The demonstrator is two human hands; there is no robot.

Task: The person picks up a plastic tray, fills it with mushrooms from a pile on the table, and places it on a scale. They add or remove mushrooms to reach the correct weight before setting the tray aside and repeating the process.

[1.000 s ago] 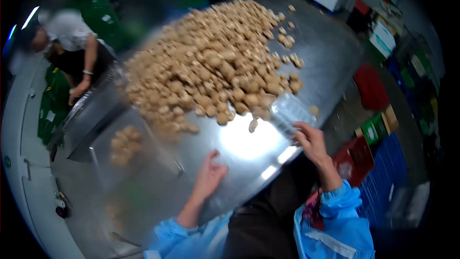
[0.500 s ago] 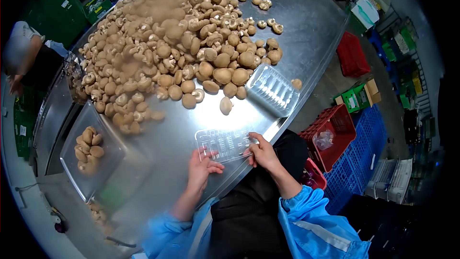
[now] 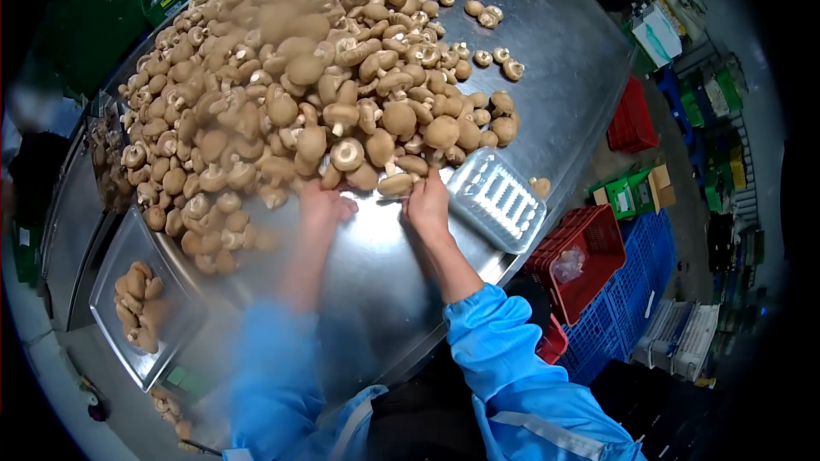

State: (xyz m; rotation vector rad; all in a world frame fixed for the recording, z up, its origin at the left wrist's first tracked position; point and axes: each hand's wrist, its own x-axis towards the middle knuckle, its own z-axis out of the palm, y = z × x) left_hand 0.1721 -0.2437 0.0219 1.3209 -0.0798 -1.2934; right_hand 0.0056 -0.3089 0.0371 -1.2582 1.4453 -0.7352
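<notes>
Many brown mushrooms (image 3: 256, 111) lie heaped on the metal table (image 3: 564, 60). At the heap's near edge, my left hand (image 3: 326, 207) touches the mushrooms, its fingertips partly hidden and blurred. A short way to its right, my right hand (image 3: 425, 203) has its fingers closed against the side of a mushroom (image 3: 395, 185) with a pale stem. Several mushrooms sit between the two hands. Just right of my right hand stands a stack of clear plastic trays (image 3: 497, 201). The single clear tray seen earlier cannot be made out.
A clear bin (image 3: 177, 312) holding mushrooms is at the table's left. Loose mushrooms (image 3: 485, 13) lie at the far right of the heap. Beyond the right edge are red crates (image 3: 588, 277), a blue pallet (image 3: 636, 282) and a green box (image 3: 630, 196).
Both hands have moved forward from near the table's front edge to the heap. The clear tray they held is no longer distinguishable. The view has shifted, and the person at left is now barely visible.
</notes>
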